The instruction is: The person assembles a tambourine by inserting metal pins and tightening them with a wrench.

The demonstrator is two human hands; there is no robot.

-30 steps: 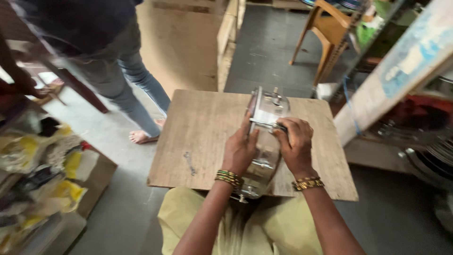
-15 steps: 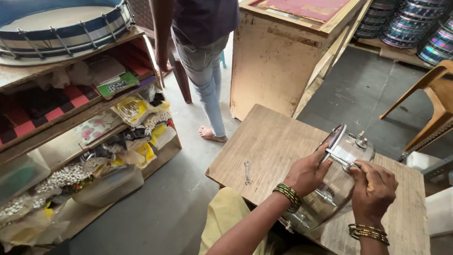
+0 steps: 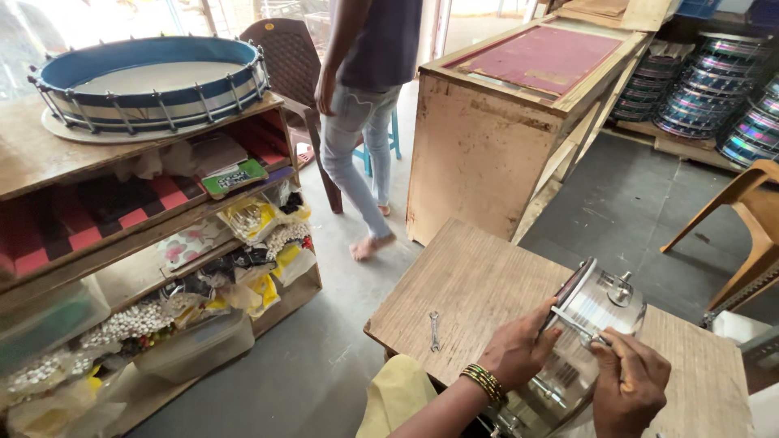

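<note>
1. The shiny metal drum (image 3: 584, 332) lies on its side at the counter's (image 3: 462, 284) near edge.
2. The left hand (image 3: 519, 353) grips its rim; the right hand (image 3: 629, 381) pinches a tension rod (image 3: 580, 327) (rods look fitted).
3. A small wrench (image 3: 435, 331) lies unused nearby, so tightening seems left.

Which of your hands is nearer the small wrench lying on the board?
Left. The left hand grips the metal drum shell, just right of the wrench; the right hand is farther away, beyond the left, on the shell's rod.
</note>
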